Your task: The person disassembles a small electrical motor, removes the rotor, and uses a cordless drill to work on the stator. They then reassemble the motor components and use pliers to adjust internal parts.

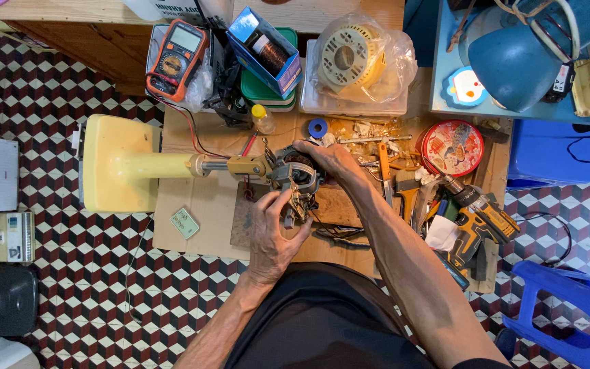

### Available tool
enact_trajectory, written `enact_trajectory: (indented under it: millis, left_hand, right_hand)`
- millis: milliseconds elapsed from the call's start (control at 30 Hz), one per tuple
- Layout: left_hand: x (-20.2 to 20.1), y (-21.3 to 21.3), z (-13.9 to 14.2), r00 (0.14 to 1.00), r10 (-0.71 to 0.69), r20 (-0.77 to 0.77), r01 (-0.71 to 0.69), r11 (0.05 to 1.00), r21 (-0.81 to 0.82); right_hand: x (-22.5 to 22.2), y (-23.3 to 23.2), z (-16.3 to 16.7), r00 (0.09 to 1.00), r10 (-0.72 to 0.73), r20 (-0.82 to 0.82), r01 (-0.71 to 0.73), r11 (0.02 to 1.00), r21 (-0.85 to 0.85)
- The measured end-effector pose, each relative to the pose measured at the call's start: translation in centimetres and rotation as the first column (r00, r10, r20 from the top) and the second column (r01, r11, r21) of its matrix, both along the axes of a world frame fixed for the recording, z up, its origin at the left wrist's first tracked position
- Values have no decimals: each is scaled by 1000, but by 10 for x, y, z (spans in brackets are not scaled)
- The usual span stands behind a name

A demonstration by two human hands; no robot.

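motor [296, 175] on bench [206, 205], multimeter [175, 58] behind

Bare forearms, no sleeves or gloves, black garment at waist

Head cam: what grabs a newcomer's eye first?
Both hands meet at centre on a small motor at the neck of a pale yellow fan stand: left hand below, right hand above. Next, the orange multimeter upper left and the yellow cordless drill at right.

The floor [69, 287] has small tiles in red, black and white. A low wooden table [199, 205] stands in the middle. A blue stool [568, 307] is near on the right. A wooden bench [104, 41] is far left.
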State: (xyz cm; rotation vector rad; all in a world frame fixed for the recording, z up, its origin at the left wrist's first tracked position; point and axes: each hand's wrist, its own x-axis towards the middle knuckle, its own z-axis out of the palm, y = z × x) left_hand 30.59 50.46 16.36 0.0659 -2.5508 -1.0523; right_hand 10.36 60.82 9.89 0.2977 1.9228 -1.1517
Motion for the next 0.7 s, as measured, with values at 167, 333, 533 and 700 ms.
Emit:
enact_trajectory:
  millis: [167, 333, 533, 700]
  left_hand:
    - [7, 4, -5, 999, 15, -31, -15, 1000, -23]
    - [9, 7, -11, 997, 21, -77, -23, 999, -28]
    - [13, 8, -21, 994, 67, -91, -67, 998, -1]
    - [17, 15, -30, 989, 78, -128, -86, 995, -54]
  right_hand:
    - [1, 1, -6, 991, 52, -121, -53, 999, -2]
    - [31, 31, -6, 993, -91, -81, 85, 993, -79]
    - [118, 58, 24, 972, -193, 133, 231, 884, -406]
    - [139, 49, 48, 959, -192, 208, 273, 821, -502]
